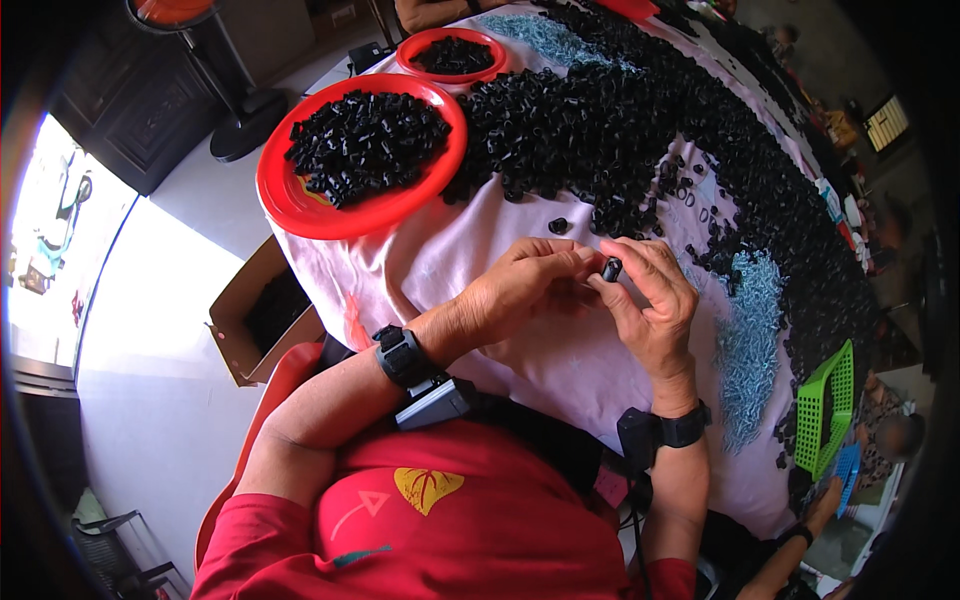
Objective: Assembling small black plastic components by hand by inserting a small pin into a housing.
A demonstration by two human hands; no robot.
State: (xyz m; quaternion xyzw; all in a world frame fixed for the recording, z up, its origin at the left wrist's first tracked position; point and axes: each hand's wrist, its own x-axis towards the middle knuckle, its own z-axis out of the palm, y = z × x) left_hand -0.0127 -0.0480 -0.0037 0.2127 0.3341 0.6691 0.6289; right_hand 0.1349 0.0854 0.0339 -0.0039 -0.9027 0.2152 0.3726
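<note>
Above the cloth-covered table, my two hands meet. The thumb and fingers of my right hand point(655, 300) pinch a small black tubular plastic part point(611, 269). My left hand point(540, 278) is closed beside it, its fingertips pressed together close to the part; what lies between them is hidden. One loose black part point(558, 226) rests on the cloth just beyond my hands. Past it spreads a big heap of similar black plastic parts point(570, 125). To the right of my right hand lies a pile of small bluish-silver screw-like pieces point(750, 350).
A large red plate point(455, 165) and a smaller red plate point(500, 62) hold more black parts. At right stand a green basket point(840, 400) and a blue one point(847, 468). An open cardboard box point(232, 315) sits on the floor. Other people's arms point(430, 12) show around the table.
</note>
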